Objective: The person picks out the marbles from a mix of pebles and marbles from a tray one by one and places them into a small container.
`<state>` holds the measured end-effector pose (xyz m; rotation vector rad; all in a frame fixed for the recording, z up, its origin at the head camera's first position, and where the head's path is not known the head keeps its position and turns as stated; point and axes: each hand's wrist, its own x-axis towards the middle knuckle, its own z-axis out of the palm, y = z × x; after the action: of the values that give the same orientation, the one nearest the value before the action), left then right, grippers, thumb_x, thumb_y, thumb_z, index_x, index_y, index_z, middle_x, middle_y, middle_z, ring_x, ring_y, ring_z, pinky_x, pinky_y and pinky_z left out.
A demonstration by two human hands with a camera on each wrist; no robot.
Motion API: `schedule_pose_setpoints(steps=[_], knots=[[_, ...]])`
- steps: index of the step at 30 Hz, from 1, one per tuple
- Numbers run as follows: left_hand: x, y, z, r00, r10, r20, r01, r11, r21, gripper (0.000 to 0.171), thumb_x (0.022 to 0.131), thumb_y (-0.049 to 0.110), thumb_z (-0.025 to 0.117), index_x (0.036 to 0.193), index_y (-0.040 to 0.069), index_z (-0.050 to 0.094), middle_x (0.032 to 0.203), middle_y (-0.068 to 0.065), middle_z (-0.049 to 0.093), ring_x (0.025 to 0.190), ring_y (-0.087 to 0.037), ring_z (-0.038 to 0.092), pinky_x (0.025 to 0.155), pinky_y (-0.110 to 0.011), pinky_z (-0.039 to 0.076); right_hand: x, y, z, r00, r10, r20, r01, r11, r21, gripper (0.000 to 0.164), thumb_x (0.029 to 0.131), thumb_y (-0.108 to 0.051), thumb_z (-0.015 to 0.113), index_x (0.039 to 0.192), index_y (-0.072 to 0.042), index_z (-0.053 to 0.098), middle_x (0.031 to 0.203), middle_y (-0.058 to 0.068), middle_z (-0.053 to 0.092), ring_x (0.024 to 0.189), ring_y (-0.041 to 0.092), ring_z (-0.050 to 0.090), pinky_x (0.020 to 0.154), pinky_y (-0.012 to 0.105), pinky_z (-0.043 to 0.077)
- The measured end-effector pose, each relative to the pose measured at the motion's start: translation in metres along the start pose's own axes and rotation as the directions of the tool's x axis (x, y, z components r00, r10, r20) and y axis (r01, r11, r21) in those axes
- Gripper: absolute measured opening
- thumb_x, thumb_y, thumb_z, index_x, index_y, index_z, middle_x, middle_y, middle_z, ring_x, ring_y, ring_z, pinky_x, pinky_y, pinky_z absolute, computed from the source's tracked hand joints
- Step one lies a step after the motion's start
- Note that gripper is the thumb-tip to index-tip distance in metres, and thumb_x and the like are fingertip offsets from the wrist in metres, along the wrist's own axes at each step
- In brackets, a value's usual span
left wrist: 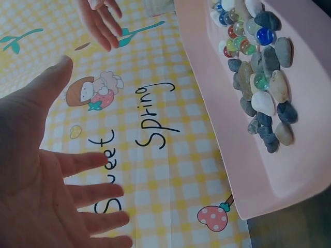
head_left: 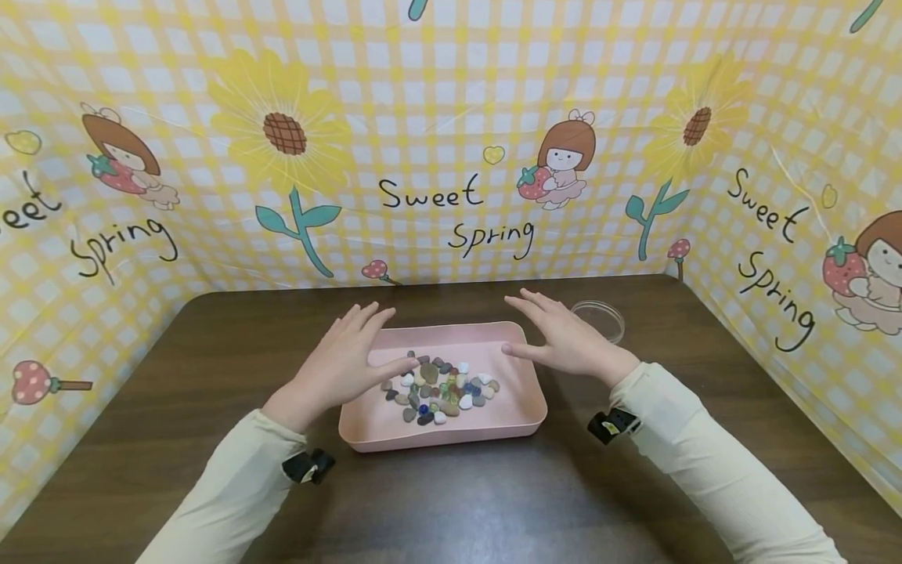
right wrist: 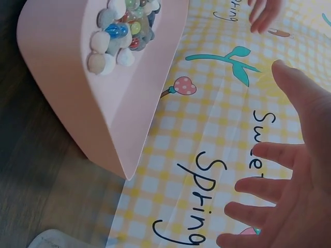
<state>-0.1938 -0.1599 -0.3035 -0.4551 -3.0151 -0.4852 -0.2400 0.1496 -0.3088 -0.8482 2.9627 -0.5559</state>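
Observation:
A shallow pink tray sits on the dark wooden table. Inside it lies a loose heap of pebbles in grey, white and tan, mixed with glass marbles in blue, green and red. My left hand hovers over the tray's left side, fingers spread and thumb pointing inward. Above the right side my right hand mirrors it, with straight, parted fingers. Both palms face each other and hold nothing. In the wrist views, the left hand and right hand appear apart from the tray.
A clear round dish stands on the table behind the right hand. Yellow checked cloth with printed flowers and figures hangs around the back and sides of the table. Each sleeve carries a black strap at the wrist.

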Motion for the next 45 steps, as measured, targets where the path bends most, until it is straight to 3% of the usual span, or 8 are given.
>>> schedule_pose_setpoints(steps=[7, 15, 25, 33, 37, 45], knots=[[-0.011, -0.006, 0.000, 0.998, 0.015, 0.053, -0.013, 0.999, -0.048, 0.078, 0.084, 0.057, 0.058, 0.141, 0.007, 0.039, 0.149, -0.019, 0.034, 0.138, -0.039, 0.030, 0.108, -0.057, 0.029, 0.003, -0.003, -0.001, 0.999, -0.032, -0.001, 0.032, 0.995, 0.093, 0.066, 0.088, -0.048, 0.058, 0.141, -0.013, 0.039, 0.150, 0.014, 0.033, 0.139, 0.033, 0.031, 0.110, 0.051, 0.030], [-0.025, -0.013, 0.009, 0.999, 0.026, 0.038, -0.023, 0.997, -0.072, 0.074, 0.082, 0.052, 0.063, 0.137, 0.006, 0.044, 0.145, -0.021, 0.038, 0.131, -0.042, 0.039, 0.103, -0.058, 0.035, 0.008, 0.000, 0.005, 0.992, -0.121, -0.046, 0.127, 0.979, 0.157, 0.047, 0.089, -0.033, 0.062, 0.129, -0.010, 0.053, 0.137, 0.013, 0.049, 0.131, 0.030, 0.042, 0.106, 0.049, 0.036], [-0.037, -0.024, 0.024, 0.998, -0.021, 0.064, 0.025, 0.998, -0.056, 0.068, 0.082, 0.050, 0.064, 0.131, 0.004, 0.051, 0.140, -0.027, 0.042, 0.128, -0.044, 0.040, 0.102, -0.057, 0.035, 0.018, 0.000, 0.014, 0.989, -0.142, -0.039, 0.148, 0.951, 0.270, 0.035, 0.088, -0.023, 0.065, 0.120, -0.009, 0.061, 0.130, 0.012, 0.057, 0.125, 0.029, 0.049, 0.104, 0.049, 0.039], [-0.047, -0.036, 0.034, 0.997, 0.041, 0.071, -0.037, 0.998, -0.056, 0.067, 0.079, 0.045, 0.069, 0.128, 0.003, 0.053, 0.141, -0.027, 0.040, 0.132, -0.050, 0.032, 0.105, -0.062, 0.029, 0.027, -0.001, 0.020, 0.991, -0.130, 0.042, 0.104, 0.921, 0.376, 0.033, 0.089, -0.023, 0.062, 0.119, -0.010, 0.061, 0.129, 0.010, 0.059, 0.127, 0.031, 0.048, 0.104, 0.052, 0.038], [-0.050, -0.038, 0.039, 0.996, 0.078, 0.053, -0.077, 0.997, -0.033, 0.068, 0.078, 0.048, 0.068, 0.127, 0.002, 0.054, 0.140, -0.028, 0.042, 0.131, -0.051, 0.034, 0.105, -0.061, 0.029, 0.032, -0.001, 0.023, 0.989, -0.123, 0.081, 0.080, 0.910, 0.406, 0.033, 0.090, -0.024, 0.061, 0.119, -0.009, 0.061, 0.129, 0.010, 0.059, 0.128, 0.032, 0.047, 0.106, 0.051, 0.037], [-0.052, -0.040, 0.039, 0.994, 0.062, 0.086, -0.061, 0.998, -0.012, 0.075, 0.077, 0.058, 0.065, 0.128, 0.004, 0.053, 0.140, -0.028, 0.041, 0.130, -0.049, 0.036, 0.105, -0.059, 0.031, 0.041, -0.002, 0.026, 0.988, -0.118, 0.104, 0.060, 0.895, 0.441, 0.032, 0.090, -0.022, 0.061, 0.120, -0.010, 0.060, 0.130, 0.010, 0.058, 0.127, 0.032, 0.048, 0.107, 0.048, 0.037]])
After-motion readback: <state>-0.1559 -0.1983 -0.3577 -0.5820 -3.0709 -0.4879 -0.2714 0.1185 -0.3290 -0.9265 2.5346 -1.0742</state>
